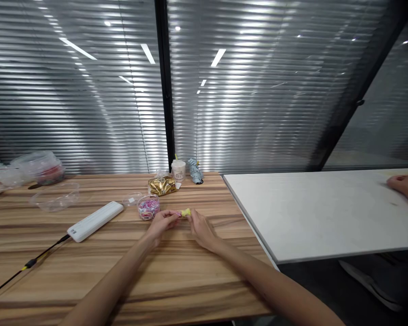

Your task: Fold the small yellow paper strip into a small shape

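My left hand and my right hand meet over the wooden table, and together they pinch a small yellow item with a pink bit on its left end. Just left of my left hand stands a small clear round tub filled with pink and mixed-colour small pieces. Its clear lid lies beside it.
A white power strip with a black and yellow cable lies to the left. A gold bag, a white cup and a folded blue-grey item stand at the back. Clear plastic boxes are far left. Another person's hand rests on the white table.
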The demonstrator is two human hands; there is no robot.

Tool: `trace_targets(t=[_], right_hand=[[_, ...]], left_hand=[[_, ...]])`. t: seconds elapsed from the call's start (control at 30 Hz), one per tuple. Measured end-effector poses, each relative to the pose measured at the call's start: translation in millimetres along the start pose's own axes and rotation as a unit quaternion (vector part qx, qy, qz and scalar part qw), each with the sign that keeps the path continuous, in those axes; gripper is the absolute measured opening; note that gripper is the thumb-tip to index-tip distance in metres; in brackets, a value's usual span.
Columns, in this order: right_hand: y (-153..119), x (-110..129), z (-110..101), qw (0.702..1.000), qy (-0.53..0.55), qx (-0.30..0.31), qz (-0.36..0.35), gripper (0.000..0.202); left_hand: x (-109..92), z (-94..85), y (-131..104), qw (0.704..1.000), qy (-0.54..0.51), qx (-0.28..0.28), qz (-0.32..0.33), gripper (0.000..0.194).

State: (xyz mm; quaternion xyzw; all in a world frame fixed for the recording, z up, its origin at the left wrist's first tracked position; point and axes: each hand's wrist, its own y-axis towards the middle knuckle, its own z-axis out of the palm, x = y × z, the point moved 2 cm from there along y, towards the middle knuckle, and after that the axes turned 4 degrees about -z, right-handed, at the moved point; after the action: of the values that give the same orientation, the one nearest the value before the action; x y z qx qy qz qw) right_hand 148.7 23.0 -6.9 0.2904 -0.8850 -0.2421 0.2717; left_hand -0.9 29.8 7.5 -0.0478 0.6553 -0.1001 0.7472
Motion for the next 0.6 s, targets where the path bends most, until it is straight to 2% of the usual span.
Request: trace_targets(t=[0.1, 0.2, 0.37, 0.6], right_hand=[[0.2, -1.4, 0.0, 0.999, 0.027, -0.025, 0.007, 0.020], [-0.2, -0.9, 0.0, 0.999, 0.034, -0.023, 0.000, 0.019], [-2.0, 4.6, -2.0, 0.997, 0.043, -0.008, -0.060, 0.017], [-5.3, 1.8, 0.9, 0.996, 0.034, -0.008, -0.087, 0.031]], left_hand=[[2.9, 4.5, -1.3, 0.999, 0.008, 0.037, -0.003, 0.025], [2.3, 7.6, -3.7, 0.998, 0.012, 0.057, -0.002, 0.022], [0.3, 8.9, -4.7, 0.998, -0.001, 0.068, -0.007, 0.020], [1.9, 8.6, -2.2, 0.997, 0.014, 0.077, -0.001, 0.023]])
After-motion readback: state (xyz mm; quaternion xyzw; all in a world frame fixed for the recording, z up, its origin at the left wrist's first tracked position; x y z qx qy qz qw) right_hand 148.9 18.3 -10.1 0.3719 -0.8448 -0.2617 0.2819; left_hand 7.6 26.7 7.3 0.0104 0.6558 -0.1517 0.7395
